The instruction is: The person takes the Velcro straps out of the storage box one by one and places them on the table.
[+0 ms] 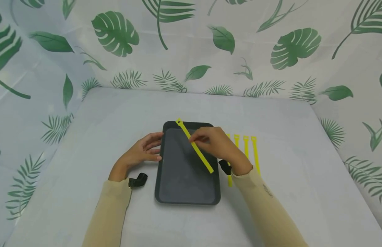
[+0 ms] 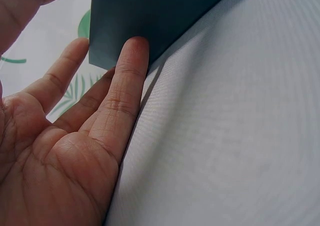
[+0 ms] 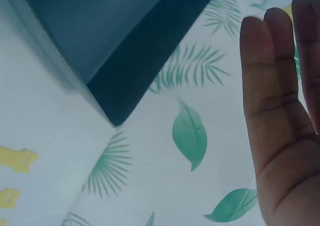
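Observation:
A dark grey rectangular tray [image 1: 184, 185] lies on the white cloth in the head view. My right hand [image 1: 217, 142] pinches a yellow cable strap [image 1: 204, 160] near its middle, over the tray. The strap slants, its slotted head at the tray's far edge and its plain end toward the near right. At the tray's left side, my left hand [image 1: 140, 151] touches the rim with loosely bent fingers; in the left wrist view its fingertips meet the outer wall [image 2: 155, 15]. In the right wrist view the pinch itself is out of sight.
Several more yellow straps [image 1: 255, 151] lie side by side right of the tray, partly covered by the right forearm. Their slotted heads [image 3: 20, 159] show in the right wrist view. A leaf-print cloth [image 1: 178, 44] hangs behind and beside the table.

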Demonstrator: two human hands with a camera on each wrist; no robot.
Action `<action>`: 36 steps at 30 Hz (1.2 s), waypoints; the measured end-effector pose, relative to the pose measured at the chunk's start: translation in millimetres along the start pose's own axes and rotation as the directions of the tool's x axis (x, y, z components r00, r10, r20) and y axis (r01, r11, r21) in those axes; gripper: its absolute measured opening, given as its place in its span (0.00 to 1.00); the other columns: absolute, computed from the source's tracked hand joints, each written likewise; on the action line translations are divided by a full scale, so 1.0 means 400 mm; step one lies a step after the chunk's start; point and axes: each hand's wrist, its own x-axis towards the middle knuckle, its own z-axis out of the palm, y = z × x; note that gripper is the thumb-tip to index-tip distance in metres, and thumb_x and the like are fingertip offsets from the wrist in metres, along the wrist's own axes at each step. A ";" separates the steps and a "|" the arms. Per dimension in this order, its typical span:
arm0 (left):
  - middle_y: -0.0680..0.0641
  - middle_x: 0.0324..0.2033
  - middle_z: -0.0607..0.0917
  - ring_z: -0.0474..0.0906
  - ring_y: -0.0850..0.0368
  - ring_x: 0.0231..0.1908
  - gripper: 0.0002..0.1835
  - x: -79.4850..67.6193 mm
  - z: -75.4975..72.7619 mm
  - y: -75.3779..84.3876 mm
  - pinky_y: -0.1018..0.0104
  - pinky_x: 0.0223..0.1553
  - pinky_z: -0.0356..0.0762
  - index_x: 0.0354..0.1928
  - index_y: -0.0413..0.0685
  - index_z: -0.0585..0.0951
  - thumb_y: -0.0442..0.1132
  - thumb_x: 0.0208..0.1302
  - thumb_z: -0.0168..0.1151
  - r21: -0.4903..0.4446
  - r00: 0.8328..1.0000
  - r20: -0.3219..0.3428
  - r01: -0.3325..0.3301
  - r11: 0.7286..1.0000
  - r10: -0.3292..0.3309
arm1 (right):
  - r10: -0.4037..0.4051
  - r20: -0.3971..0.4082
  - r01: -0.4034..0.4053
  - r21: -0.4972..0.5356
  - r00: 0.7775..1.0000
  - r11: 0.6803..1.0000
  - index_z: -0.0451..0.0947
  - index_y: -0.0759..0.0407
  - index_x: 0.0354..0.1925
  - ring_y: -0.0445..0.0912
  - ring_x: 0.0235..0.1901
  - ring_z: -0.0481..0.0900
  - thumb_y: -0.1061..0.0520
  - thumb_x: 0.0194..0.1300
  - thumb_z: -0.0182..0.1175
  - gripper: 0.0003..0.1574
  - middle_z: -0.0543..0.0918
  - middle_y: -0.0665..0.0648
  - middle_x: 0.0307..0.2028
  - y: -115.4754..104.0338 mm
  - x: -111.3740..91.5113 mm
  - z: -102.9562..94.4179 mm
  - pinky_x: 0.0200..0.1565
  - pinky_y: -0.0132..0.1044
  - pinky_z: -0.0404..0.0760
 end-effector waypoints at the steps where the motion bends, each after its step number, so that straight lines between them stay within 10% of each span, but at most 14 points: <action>1: 0.31 0.82 0.59 0.57 0.31 0.81 0.53 0.000 0.000 -0.001 0.63 0.71 0.77 0.83 0.33 0.57 0.25 0.61 0.76 0.003 1.000 0.000 -0.001 1.000 0.001 | 0.009 -0.002 -0.009 0.024 1.000 1.000 0.90 0.65 0.48 0.53 0.45 0.90 0.74 0.71 0.66 0.12 0.92 0.58 0.45 0.001 -0.005 -0.004 0.49 0.44 0.91; 18: 0.29 0.82 0.59 0.56 0.30 0.80 0.52 -0.003 0.001 -0.003 0.63 0.72 0.76 0.83 0.32 0.57 0.26 0.61 0.76 0.003 1.000 0.009 -0.019 1.000 0.019 | 0.266 -0.049 -0.220 0.427 0.963 0.877 0.85 0.74 0.54 0.46 0.36 0.87 0.68 0.73 0.67 0.13 0.88 0.67 0.47 0.039 -0.084 -0.054 0.42 0.39 0.91; 36: 0.29 0.82 0.59 0.56 0.27 0.79 0.53 -0.002 0.008 0.001 0.67 0.68 0.79 0.83 0.32 0.56 0.25 0.60 0.76 -0.012 1.000 0.009 -0.002 1.000 0.003 | 0.383 -0.114 -0.271 0.525 0.917 0.807 0.74 0.76 0.67 0.42 0.39 0.86 0.70 0.74 0.64 0.27 0.82 0.54 0.46 0.123 -0.202 -0.104 0.41 0.36 0.91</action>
